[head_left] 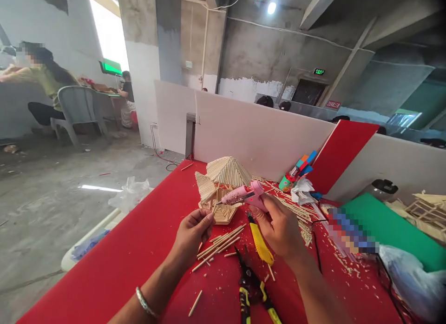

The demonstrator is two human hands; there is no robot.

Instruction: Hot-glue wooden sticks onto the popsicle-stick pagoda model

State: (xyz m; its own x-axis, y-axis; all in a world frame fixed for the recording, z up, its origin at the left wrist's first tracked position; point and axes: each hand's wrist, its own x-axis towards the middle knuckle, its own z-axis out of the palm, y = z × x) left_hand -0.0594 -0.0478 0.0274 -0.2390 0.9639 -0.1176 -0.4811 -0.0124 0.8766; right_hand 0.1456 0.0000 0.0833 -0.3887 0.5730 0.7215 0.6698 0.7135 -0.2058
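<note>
My right hand (278, 226) grips a pink glue gun (245, 195) whose nozzle points left toward my left hand. My left hand (193, 231) is closed in a pinch at the fingertips on a thin wooden stick, held just under the nozzle. Right behind both hands stands a small house model of wooden sticks (221, 187) with a pitched roof and a hexagonal base. A loose bundle of sticks (219, 245) lies on the red table (139, 254) between my hands.
A yellow utility knife (260, 245) and black-and-yellow pliers (249, 291) lie near my right wrist. White partition boards (258, 133) back the table, with a red board (339, 152), a green mat (390, 226) and another stick model (428, 208) on the right. People sit at far left.
</note>
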